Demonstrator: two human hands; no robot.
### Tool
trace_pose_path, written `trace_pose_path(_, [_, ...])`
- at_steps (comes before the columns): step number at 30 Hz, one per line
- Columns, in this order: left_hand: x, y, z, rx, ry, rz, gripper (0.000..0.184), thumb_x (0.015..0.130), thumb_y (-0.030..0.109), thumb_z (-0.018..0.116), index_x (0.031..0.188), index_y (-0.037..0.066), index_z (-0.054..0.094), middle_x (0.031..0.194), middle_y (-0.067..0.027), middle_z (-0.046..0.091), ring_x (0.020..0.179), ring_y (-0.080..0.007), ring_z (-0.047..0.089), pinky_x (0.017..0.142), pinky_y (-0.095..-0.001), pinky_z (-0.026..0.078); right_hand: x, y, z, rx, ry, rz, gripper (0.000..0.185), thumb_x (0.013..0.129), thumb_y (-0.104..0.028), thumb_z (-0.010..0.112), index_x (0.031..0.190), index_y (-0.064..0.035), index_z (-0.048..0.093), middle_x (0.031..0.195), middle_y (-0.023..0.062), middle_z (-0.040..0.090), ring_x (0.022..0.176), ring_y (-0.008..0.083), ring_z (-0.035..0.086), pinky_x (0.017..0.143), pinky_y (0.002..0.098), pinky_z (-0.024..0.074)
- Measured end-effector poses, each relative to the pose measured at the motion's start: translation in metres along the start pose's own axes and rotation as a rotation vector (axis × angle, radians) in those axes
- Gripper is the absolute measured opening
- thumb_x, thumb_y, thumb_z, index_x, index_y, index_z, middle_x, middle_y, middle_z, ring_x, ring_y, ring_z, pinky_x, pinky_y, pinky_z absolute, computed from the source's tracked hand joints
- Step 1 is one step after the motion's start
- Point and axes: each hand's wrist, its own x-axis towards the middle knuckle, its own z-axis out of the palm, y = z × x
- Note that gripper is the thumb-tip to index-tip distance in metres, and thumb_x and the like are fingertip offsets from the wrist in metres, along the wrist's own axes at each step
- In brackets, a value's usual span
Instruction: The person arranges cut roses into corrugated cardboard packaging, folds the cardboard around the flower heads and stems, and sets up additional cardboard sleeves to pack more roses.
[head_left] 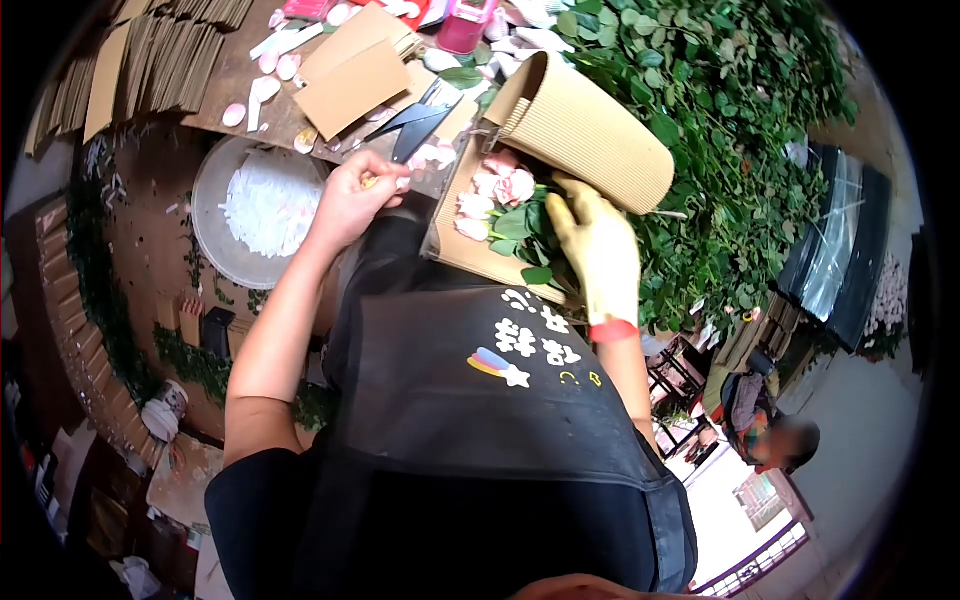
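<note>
Your left hand (360,200) is closed in a pinch; any small thing inside is too hard to make out. Your right hand (602,250), gloved pale yellow, hides the pale pink roses' (512,187) stems, so its grip can't be told. They lie on tan corrugated cardboard (590,130), curled over, at the brown wooden bench's (240,75) near edge.

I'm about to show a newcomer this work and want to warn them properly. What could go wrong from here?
The bare left hand is close to what look like dark scissors; a careless reach might nick it.
The pink roses lie beside the curled corrugated cardboard, which could bruise petals if it springs down.
The gloved right hand is at the rose leaves; a hard push might crush them.
</note>
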Motion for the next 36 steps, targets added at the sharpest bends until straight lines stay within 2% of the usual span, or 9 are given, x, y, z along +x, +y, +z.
trace_pose_path(4, [-0.027, 0.012, -0.02, 0.78, 0.055, -0.048, 0.005, 0.098, 0.01, 0.064, 0.102, 0.006, 0.062, 0.094, -0.0083, 0.077, 0.09, -0.0164, 0.073, 0.075, -0.0347, 0.059, -0.01, -0.022, -0.047, 0.234, -0.175, 0.069, 0.023, 0.097, -0.029, 0.074, 0.11, -0.0107, 0.078, 0.107, 0.0118, 0.078, 0.098, 0.0307, 0.073, 0.092, 0.0412, 0.0561])
trace_pose_path(5, [-0.021, -0.01, -0.032, 1.279, 0.025, 0.106, 0.012, 0.097, 0.019, 0.067, 0.103, 0.009, 0.067, 0.087, -0.0097, 0.075, 0.091, -0.0258, 0.071, 0.095, -0.0526, 0.056, -0.012, -0.012, -0.04, 0.255, -0.26, -0.049, 0.023, 0.095, -0.029, 0.076, 0.107, -0.0093, 0.079, 0.105, 0.012, 0.078, 0.096, 0.0306, 0.073, 0.091, 0.0415, 0.0561])
trace_pose_path(8, [-0.025, -0.008, -0.021, 1.686, -0.03, 0.212, 0.016, 0.097, 0.027, 0.066, 0.099, 0.012, 0.072, 0.086, -0.0116, 0.074, 0.097, -0.0339, 0.068, 0.115, -0.0674, 0.037, -0.005, -0.003, -0.014, 0.058, -0.484, -0.27, 0.031, 0.095, -0.034, 0.076, 0.112, -0.0074, 0.078, 0.103, 0.0155, 0.078, 0.096, 0.0331, 0.074, 0.088, 0.0406, 0.0578])
trace_pose_path(9, [-0.019, -0.013, -0.017, 1.482, -0.018, 0.211, 0.016, 0.097, 0.026, 0.066, 0.096, 0.012, 0.074, 0.088, -0.0099, 0.073, 0.107, -0.0321, 0.066, 0.122, -0.0726, 0.022, -0.003, -0.004, -0.005, -0.067, -0.557, -0.291, 0.032, 0.097, -0.035, 0.074, 0.112, -0.0071, 0.078, 0.101, 0.0172, 0.077, 0.094, 0.0355, 0.074, 0.087, 0.0422, 0.0576])
trace_pose_path(12, [-0.01, -0.018, 0.007, 1.071, 0.104, 0.58, 0.011, 0.095, 0.013, 0.064, 0.1, 0.01, 0.074, 0.106, -0.0112, 0.068, 0.114, -0.0327, 0.062, 0.111, -0.0524, 0.042, 0.003, -0.015, 0.014, -0.273, -0.636, -0.324, 0.033, 0.1, -0.039, 0.067, 0.098, -0.0062, 0.072, 0.093, 0.0205, 0.076, 0.089, 0.0367, 0.075, 0.082, 0.0475, 0.0579])
trace_pose_path(17, [-0.001, -0.02, 0.03, 0.804, -0.002, 0.262, 0.019, 0.094, 0.013, 0.07, 0.11, 0.005, 0.075, 0.1, -0.0104, 0.064, 0.085, -0.0218, 0.065, 0.078, -0.0358, 0.054, 0.011, -0.008, 0.057, -0.349, -0.66, -0.401, 0.03, 0.099, -0.036, 0.064, 0.093, -0.0088, 0.073, 0.078, 0.0155, 0.075, 0.078, 0.0337, 0.076, 0.073, 0.0458, 0.0582])
trace_pose_path(21, [0.007, -0.037, 0.037, 0.594, -0.154, 0.192, 0.017, 0.093, 0.008, 0.07, 0.107, 0.001, 0.077, 0.099, -0.0071, 0.062, 0.084, -0.0133, 0.063, 0.076, -0.0288, 0.052, 0.003, 0.001, 0.053, -0.168, -0.497, -0.467, 0.02, 0.094, -0.029, 0.073, 0.092, -0.009, 0.071, 0.081, 0.0174, 0.073, 0.079, 0.0354, 0.073, 0.075, 0.0477, 0.0561])
trace_pose_path(25, [0.002, -0.027, 0.045, 0.5, -0.231, 0.064, 0.018, 0.093, 0.01, 0.071, 0.108, 0.002, 0.077, 0.103, -0.0078, 0.062, 0.085, -0.0141, 0.063, 0.076, -0.0286, 0.053, 0.004, 0.016, 0.038, 0.088, -0.407, -0.579, 0.02, 0.093, -0.031, 0.075, 0.09, -0.011, 0.072, 0.074, 0.0113, 0.069, 0.074, 0.0333, 0.07, 0.071, 0.0456, 0.0555])
trace_pose_path(36, [0.005, 0.016, 0.089, 0.677, -0.465, 0.145, 0.051, 0.085, 0.041, 0.086, 0.119, 0.004, 0.075, 0.107, -0.0134, 0.078, 0.092, -0.0244, 0.074, 0.086, -0.035, 0.057, -0.02, 0.017, 0.03, -0.016, -0.132, -0.44, 0.021, 0.089, -0.031, 0.081, 0.092, -0.0129, 0.073, 0.073, 0.0078, 0.069, 0.072, 0.0303, 0.069, 0.07, 0.0444, 0.0537])
